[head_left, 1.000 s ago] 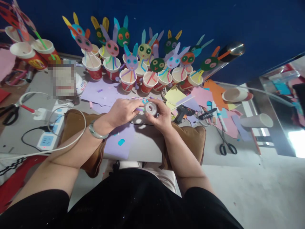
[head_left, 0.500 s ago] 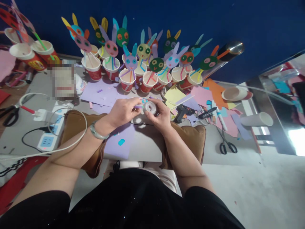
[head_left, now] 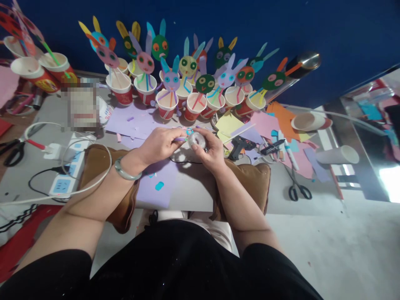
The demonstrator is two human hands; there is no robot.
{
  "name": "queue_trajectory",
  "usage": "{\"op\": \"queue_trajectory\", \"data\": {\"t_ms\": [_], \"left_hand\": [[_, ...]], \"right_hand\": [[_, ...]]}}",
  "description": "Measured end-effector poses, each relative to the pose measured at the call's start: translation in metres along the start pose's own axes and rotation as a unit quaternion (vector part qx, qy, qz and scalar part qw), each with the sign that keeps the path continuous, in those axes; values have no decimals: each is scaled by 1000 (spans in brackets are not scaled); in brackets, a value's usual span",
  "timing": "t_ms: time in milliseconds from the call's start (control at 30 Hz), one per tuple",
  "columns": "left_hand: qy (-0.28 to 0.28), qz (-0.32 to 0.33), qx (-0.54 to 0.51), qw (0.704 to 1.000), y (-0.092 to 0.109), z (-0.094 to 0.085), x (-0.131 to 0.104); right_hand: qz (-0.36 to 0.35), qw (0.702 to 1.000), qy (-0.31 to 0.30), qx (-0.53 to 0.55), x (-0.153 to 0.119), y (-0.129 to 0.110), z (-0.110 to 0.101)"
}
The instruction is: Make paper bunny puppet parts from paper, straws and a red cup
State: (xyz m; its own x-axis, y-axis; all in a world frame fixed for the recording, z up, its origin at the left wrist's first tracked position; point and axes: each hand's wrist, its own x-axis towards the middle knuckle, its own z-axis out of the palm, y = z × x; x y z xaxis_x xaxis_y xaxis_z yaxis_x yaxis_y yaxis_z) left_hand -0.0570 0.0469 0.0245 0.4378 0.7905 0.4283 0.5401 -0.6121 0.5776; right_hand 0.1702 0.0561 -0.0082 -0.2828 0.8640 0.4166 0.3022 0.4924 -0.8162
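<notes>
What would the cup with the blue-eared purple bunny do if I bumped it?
The paper cup might tip, because the bunny head stands high above its rim. The head would probably wobble on its thin strips. The walls look thin, so it's likely light and dents easily.

The right hand [head_left: 213,151] is tilting the clear, round, ring-like plastic roll [head_left: 192,139] slightly, its thumb shifting, while the left hand [head_left: 160,145] is nudging the slim purple strip [head_left: 179,138] upward.

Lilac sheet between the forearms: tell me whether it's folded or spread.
Spread where visible: the lilac sheet lies flat on the table, a blue scrap on top.
</notes>
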Motion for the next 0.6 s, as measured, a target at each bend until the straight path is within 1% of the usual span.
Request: {"op": "queue_trajectory", "data": {"t_ms": [100,167,300,367,600], "left_hand": [[8,22,28,999,0,-1,-1],[-1,27,47,999,1,-1,-1],[-40,7,92,995,4,-1,-2],[-47,-1,107,993,5,-1,-2],[-30,-18,103,994,8,1,-1]], "right_hand": [[-10,1000,-6,-11,0,0,0],[-8,1000,-12,-18,0,-1,-1],[-10,1000,-17,-24,0,-2,0],[-12,999,-18,-28,0,-2,0],[-9,1000,-14,-23,-1,-4,1]]}}
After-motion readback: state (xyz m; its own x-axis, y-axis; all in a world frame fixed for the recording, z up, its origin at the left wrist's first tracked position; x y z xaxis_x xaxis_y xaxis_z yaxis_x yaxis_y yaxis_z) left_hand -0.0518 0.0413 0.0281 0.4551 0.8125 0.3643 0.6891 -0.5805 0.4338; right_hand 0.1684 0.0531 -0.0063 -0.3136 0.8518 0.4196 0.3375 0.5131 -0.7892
